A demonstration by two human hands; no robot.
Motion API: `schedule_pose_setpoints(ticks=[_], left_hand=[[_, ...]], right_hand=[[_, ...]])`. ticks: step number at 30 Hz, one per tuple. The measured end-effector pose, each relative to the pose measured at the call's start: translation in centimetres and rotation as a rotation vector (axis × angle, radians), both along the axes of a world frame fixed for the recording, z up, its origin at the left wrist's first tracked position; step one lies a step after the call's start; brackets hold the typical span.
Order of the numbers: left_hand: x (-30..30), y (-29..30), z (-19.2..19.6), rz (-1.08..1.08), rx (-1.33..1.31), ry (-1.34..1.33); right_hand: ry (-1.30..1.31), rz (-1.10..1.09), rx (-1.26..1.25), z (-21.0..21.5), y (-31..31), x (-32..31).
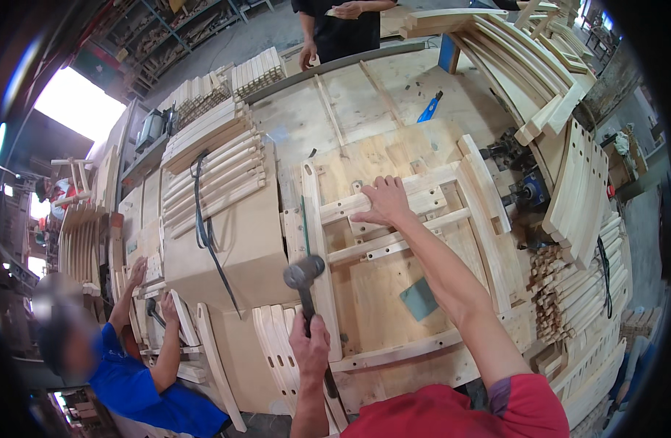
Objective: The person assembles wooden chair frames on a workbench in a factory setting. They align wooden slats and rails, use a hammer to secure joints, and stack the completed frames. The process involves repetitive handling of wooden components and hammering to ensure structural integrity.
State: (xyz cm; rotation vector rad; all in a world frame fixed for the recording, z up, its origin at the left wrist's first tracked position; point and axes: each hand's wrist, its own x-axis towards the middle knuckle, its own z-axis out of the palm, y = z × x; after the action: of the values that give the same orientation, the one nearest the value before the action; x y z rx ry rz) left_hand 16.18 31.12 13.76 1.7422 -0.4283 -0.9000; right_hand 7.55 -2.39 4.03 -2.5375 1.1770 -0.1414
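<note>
My left hand is wrapped round the handle of a hammer, whose dark grey head is up beside the left post of a pale wooden frame. The frame lies flat on a plywood jig, with two long side pieces joined by crosswise rails. Fingers spread, my right hand presses down on the wide upper rail. Below that rail runs a thinner round-edged rail. A grey-green flat piece lies on the jig inside the frame.
Stacked slats with a black strap stand left, curved slats at the near left. Blue-bodied clamps and bundled rods are on the right. A blue-handled tool lies farther back. Co-workers are at left and across the table.
</note>
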Motion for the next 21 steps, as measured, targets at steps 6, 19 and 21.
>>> schedule_pose_setpoints(ticks=[6,19,21], left_hand=[[1.7,-8.1,2.2,0.041,-0.380,-0.133],[5.6,-12.0,-5.4,-0.041,-0.121,-0.259],[6.2,-13.3,-5.5,-0.039,-0.083,-0.293]], right_hand=[[0.036,0.059,-0.057,-1.8,0.0,-1.3],[0.133,0.330,0.012,-0.4,-0.1,0.8],[0.153,0.347,-0.001,-0.2,-0.2,1.3]])
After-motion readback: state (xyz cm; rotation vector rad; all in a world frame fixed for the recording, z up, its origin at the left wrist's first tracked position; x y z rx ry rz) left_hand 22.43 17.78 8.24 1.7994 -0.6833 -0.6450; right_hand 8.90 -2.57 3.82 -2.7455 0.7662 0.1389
